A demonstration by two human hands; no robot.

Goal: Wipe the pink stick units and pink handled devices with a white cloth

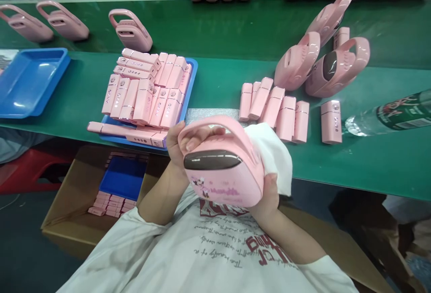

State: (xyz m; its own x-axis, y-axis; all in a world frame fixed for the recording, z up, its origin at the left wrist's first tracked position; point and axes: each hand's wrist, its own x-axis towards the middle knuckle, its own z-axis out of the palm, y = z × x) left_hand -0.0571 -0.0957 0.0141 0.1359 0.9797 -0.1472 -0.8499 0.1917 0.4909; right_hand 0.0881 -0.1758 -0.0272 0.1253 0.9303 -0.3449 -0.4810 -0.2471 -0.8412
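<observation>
In front of my chest I hold a pink handled device (218, 180), with a dark glossy oval panel and a cartoon print on its face. My left hand (177, 147) is closed around one end of its handle, fingers passing under the loop. At the device's other side, my right hand (268, 196) grips a white cloth (274, 153) and presses it against the body. Most of the right fingers are hidden behind the device and cloth. Several pink stick-shaped pieces (286, 117) stand and lean on the green bench just beyond.
A blue tray (191, 91) heaped with pink sticks is on the bench, another blue tray (28, 86) at left. More pink handled devices (336, 70) stand at right and along the back shelf. A bottle (400, 113) lies at right. A cardboard box (70, 198) is below.
</observation>
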